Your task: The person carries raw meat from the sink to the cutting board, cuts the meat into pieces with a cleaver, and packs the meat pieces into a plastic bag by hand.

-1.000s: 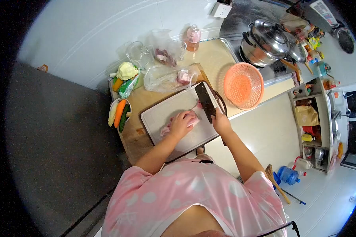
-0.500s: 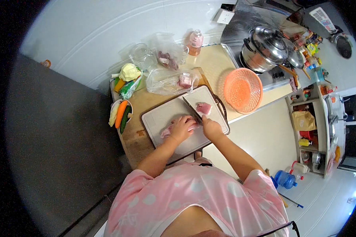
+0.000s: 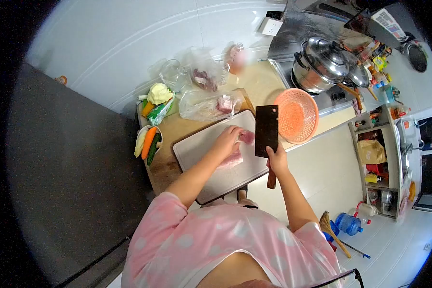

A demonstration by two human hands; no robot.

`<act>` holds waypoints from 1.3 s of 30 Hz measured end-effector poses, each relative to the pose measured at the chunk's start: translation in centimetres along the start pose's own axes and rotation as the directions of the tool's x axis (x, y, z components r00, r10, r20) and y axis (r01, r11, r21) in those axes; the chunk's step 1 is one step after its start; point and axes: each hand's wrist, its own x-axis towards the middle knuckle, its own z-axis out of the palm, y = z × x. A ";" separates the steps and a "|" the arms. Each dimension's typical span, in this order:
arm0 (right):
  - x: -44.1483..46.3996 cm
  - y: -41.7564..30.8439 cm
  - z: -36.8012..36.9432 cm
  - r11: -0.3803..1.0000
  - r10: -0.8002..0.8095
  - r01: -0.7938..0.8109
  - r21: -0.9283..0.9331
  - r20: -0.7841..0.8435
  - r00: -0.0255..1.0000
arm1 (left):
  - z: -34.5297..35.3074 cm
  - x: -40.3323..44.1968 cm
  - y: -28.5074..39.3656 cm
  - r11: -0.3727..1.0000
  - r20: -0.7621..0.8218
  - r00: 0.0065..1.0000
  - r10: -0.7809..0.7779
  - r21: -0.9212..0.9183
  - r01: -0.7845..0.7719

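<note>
My right hand (image 3: 277, 158) is closed around a cleaver (image 3: 266, 127) near the base of its blade, with the wooden handle jutting out below. The broad, dark blade is raised flat to my view, over the right end of the cutting board (image 3: 197, 148). On the board, my left hand (image 3: 227, 141) has its fingers closed on a small piece of red meat (image 3: 246, 137). Below that hand lies a larger, paler slab of meat (image 3: 232, 159), partly hidden by the hand and wrist.
An orange plastic basket (image 3: 308, 117) stands right of the board, beside a steel pot (image 3: 317, 72) on the stove. Behind the board lies a plastic bag (image 3: 201, 105) with a meat chunk. To the left are a bowl with a carrot (image 3: 149, 144) and a cauliflower (image 3: 159, 93).
My right hand has lifted the cleaver off the board and moved right, turning the blade flat. My left hand has shifted from the larger meat up to the small cut piece.
</note>
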 end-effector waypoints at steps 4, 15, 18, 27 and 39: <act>-0.9 1.3 -1.3 0.989 0.065 -0.055 0.137 -0.072 0.995 | 3.2 3.1 -0.5 0.979 0.143 0.989 0.038 0.194 -0.066; -0.6 0.8 0.0 0.965 0.133 -0.126 0.232 -0.014 0.991 | 3.2 3.8 -2.1 0.978 0.112 0.974 -0.197 -0.044 0.203; -0.1 -1.1 0.6 0.965 0.155 -0.151 0.214 -0.002 0.988 | 5.2 3.7 -7.6 0.858 -0.060 0.935 -0.348 -0.423 0.292; 1.8 -2.0 3.1 0.964 0.191 -0.195 0.178 0.042 0.981 | -4.8 7.1 -13.8 0.881 -0.199 0.868 -0.455 0.043 0.471; 2.6 -1.8 4.5 0.971 0.171 -0.178 0.160 0.057 0.984 | -6.2 4.5 -14.1 0.854 0.127 0.878 -0.462 0.330 0.402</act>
